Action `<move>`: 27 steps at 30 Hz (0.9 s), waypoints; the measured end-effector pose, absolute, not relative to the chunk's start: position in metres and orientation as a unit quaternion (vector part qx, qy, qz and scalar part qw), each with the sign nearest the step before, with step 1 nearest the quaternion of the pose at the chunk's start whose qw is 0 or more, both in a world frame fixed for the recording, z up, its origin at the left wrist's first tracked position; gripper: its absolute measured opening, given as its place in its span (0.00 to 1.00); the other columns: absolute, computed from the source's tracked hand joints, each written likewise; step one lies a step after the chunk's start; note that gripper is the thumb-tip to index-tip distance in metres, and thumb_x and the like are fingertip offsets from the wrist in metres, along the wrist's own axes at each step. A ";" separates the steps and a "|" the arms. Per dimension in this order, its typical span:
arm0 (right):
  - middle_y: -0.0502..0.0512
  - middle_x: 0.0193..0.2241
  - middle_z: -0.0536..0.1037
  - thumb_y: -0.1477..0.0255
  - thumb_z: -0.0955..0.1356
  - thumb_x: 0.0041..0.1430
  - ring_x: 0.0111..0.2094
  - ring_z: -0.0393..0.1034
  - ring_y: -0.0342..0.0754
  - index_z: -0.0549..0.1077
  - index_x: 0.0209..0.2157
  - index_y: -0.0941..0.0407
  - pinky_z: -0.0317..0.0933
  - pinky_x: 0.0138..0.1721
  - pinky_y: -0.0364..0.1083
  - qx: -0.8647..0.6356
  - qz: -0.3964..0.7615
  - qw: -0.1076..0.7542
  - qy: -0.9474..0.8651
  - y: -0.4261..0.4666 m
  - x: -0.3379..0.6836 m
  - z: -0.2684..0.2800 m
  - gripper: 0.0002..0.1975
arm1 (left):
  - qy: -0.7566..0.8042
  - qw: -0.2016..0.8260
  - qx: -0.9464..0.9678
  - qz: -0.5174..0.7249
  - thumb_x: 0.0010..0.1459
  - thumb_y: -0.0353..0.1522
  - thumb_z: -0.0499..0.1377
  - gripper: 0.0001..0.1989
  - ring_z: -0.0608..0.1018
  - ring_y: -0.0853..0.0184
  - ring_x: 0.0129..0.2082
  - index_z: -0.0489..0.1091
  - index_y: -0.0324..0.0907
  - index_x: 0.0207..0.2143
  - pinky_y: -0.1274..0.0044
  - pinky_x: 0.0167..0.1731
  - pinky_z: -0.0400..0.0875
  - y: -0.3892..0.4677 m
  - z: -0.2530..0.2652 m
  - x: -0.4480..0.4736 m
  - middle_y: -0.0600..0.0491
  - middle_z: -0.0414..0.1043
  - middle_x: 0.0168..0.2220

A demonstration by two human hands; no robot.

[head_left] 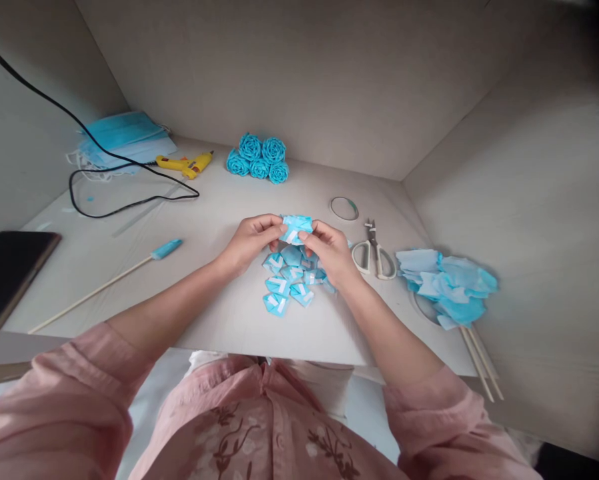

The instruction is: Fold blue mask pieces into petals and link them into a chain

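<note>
Between my two hands is a small folded piece of blue mask fabric [296, 227] with a white strip on it. My left hand [255, 237] pinches its left edge, thumb in front. My right hand [330, 247] grips the right edge the same way. Just below, several similar folded blue pieces [278, 285] with white strips lie in a loose group on the table, some partly hidden by my right hand. To the right of that hand lie scissors [374, 257] with white handles. A roll of tape [344, 209] rests above them.
Rolled blue fabric roses [258, 159] are stacked at the back. A yellow glue gun [185, 163], its black cord [129, 203] and blue face masks [124, 137] lie back left. A stick with a blue tip [166, 249] and a phone [14, 280] are left; blue scraps [449, 280] and sticks [481, 363] right.
</note>
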State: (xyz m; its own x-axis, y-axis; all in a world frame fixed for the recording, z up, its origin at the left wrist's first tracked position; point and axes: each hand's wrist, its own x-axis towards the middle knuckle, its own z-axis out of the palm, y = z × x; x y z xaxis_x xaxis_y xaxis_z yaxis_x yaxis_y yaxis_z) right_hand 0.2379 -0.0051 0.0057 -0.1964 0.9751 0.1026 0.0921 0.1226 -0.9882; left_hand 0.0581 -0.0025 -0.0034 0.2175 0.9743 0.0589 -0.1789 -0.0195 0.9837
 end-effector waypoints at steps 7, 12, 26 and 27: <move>0.43 0.18 0.61 0.56 0.72 0.50 0.21 0.56 0.40 0.67 0.23 0.55 0.50 0.25 0.42 -0.456 0.480 0.439 -0.608 -0.005 0.238 0.004 0.18 | 0.393 0.571 0.528 0.491 0.52 0.40 0.64 0.12 0.67 0.74 0.20 0.71 0.39 0.27 0.81 0.24 0.61 -0.003 -0.004 0.059 0.58 0.65 0.19; 0.43 0.18 0.61 0.59 0.70 0.53 0.21 0.54 0.39 0.64 0.22 0.55 0.46 0.24 0.43 -0.456 0.445 0.443 -0.631 -0.006 0.239 0.004 0.16 | 0.390 0.593 0.508 0.487 0.53 0.39 0.63 0.12 0.67 0.74 0.21 0.72 0.39 0.27 0.80 0.23 0.62 -0.003 -0.002 0.059 0.57 0.65 0.20; 0.44 0.19 0.58 0.62 0.68 0.55 0.22 0.51 0.39 0.61 0.22 0.54 0.47 0.24 0.42 -0.500 0.325 0.468 -0.652 -0.009 0.234 0.002 0.16 | 0.416 0.284 0.691 0.518 0.56 0.33 0.60 0.08 0.65 0.73 0.23 0.75 0.40 0.26 0.79 0.26 0.58 -0.013 0.007 0.065 0.56 0.67 0.22; 0.44 0.19 0.58 0.62 0.68 0.55 0.22 0.51 0.39 0.60 0.22 0.54 0.47 0.24 0.42 -0.500 0.319 0.469 -0.655 -0.010 0.234 0.003 0.16 | 0.423 0.271 0.695 0.513 0.56 0.32 0.60 0.08 0.64 0.73 0.23 0.76 0.40 0.26 0.79 0.26 0.58 -0.012 0.006 0.065 0.56 0.67 0.22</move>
State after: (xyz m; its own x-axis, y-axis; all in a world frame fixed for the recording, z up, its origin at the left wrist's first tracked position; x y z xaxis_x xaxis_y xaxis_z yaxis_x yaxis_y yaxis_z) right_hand 0.2337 -0.0099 0.0029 -0.0608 0.9535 0.2952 0.3544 0.2971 -0.8866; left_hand 0.0649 -0.0123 0.0064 0.1143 0.8673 0.4844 0.3103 -0.4944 0.8120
